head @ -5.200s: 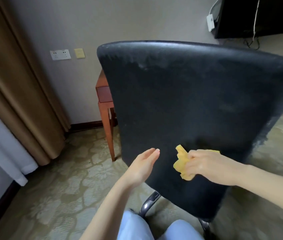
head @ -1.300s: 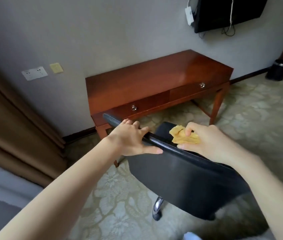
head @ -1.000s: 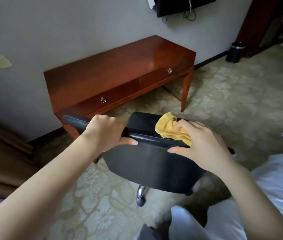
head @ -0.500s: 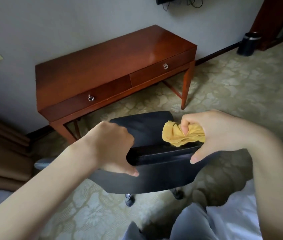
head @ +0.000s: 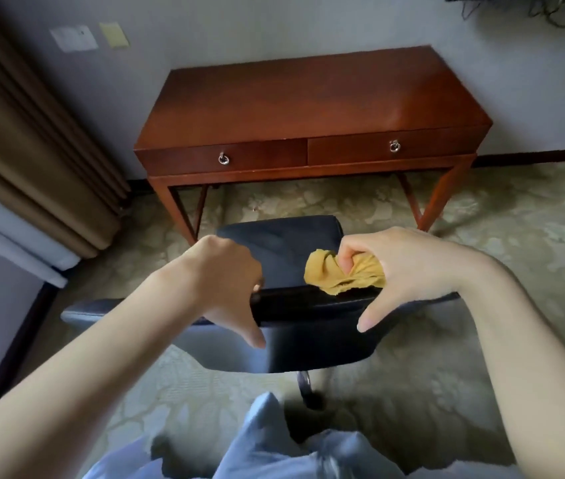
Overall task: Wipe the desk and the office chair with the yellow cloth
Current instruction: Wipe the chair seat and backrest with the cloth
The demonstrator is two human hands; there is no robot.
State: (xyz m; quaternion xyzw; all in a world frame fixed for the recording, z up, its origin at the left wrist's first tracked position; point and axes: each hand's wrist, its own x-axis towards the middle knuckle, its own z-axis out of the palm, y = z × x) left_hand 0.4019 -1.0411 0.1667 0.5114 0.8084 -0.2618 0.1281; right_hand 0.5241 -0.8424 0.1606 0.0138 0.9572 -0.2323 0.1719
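While light-blue trouser legs [head: 274, 444] fill the bottom edge, the left hand [head: 220, 281] curls over the top rim of the black office chair [head: 308, 326] backrest, thumb down its near face. Just beside it, the right hand [head: 402, 267] bunches the yellow cloth [head: 339, 276] in curled fingers against the same rim. Beyond the seat, the reddish desk [head: 308, 155] stands against the wall, its tabletop [head: 308, 98] glossy.

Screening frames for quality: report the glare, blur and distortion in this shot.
Head view: soft light, with a pale sheen on the right of the desk top; the wide lens slants the curtain and stretches both forearms; the office chair is dark with little detail; left hand, right hand and yellow cloth read sharp, while the blue trousers at the bottom edge are blurred.
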